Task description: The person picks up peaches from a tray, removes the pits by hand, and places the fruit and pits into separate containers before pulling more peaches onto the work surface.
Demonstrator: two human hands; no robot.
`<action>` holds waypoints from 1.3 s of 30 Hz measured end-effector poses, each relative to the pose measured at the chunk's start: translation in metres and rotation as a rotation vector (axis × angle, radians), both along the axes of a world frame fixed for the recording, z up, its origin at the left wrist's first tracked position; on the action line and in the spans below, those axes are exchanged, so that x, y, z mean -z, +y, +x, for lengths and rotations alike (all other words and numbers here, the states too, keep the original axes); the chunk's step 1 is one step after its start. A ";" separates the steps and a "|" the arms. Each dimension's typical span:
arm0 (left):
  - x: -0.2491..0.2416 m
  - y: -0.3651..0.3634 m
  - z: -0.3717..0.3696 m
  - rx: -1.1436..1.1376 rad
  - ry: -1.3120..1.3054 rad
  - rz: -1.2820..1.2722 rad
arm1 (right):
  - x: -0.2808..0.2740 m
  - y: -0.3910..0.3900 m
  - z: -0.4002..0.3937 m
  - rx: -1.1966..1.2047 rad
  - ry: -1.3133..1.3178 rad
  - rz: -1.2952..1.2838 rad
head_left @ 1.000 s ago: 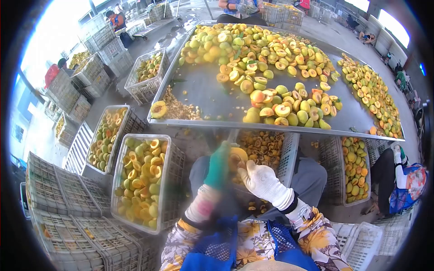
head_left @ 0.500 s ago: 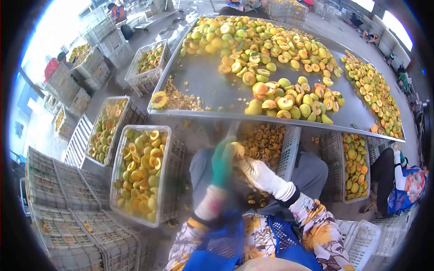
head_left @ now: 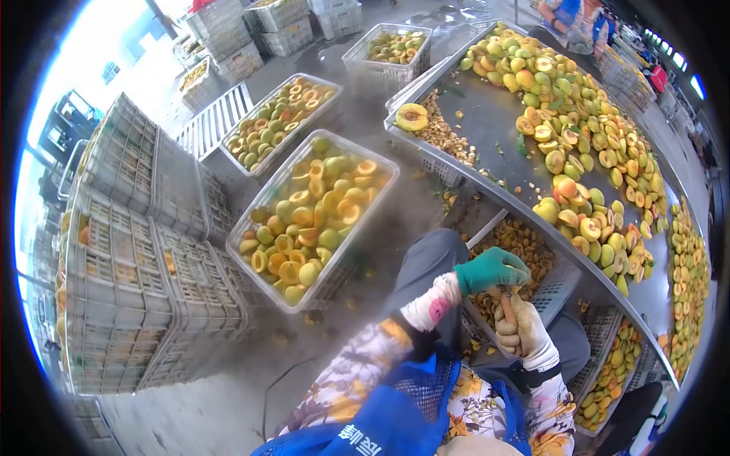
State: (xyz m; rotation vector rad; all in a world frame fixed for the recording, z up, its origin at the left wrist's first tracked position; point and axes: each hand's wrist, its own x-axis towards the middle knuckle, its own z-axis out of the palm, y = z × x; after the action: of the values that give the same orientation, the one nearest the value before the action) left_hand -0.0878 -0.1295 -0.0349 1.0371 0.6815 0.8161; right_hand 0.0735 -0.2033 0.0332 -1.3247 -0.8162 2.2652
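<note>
My left hand (head_left: pixel 494 271), in a green glove, has its fingers curled together over the crate between my knees; what it grips is hidden. Just below it, my right hand (head_left: pixel 521 327), in a cream glove, is closed around a thin tool with a light brown handle (head_left: pixel 508 307). The tool's upper end meets the fingers of the left hand, so its tip is out of sight. Beneath both hands sits a crate (head_left: pixel 559 298) with many small brownish-orange fruit pieces in it.
A metal table (head_left: pixel 487 114) carries piles of halved peaches (head_left: pixel 566 159), loose pits (head_left: pixel 449 133) and one large half (head_left: pixel 411 117). To the left stand a crate of peach halves (head_left: pixel 304 220), another fruit crate (head_left: pixel 281 121) and tall stacked crates (head_left: pixel 125 281). Other people work behind the table.
The view has swung left, so the table and crates appear shifted right. My hands stay close together; the left fingers now curl over the top of the tool the right hand holds.
</note>
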 end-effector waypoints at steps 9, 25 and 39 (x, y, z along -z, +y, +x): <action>0.013 0.006 -0.016 0.094 0.154 0.068 | 0.003 0.014 -0.013 -0.132 -0.192 0.023; 0.085 -0.021 -0.326 -1.104 1.759 0.613 | 0.147 -0.002 0.076 -0.845 -1.338 1.212; 0.154 0.040 -0.487 -1.317 1.942 0.395 | 0.148 0.028 0.011 -0.555 -1.152 0.658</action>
State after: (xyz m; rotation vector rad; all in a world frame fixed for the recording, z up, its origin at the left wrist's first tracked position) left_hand -0.5747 -0.0898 -0.1893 1.5171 3.1693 0.7628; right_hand 0.0845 -0.1750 -0.1145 -2.1353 -2.2569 1.0549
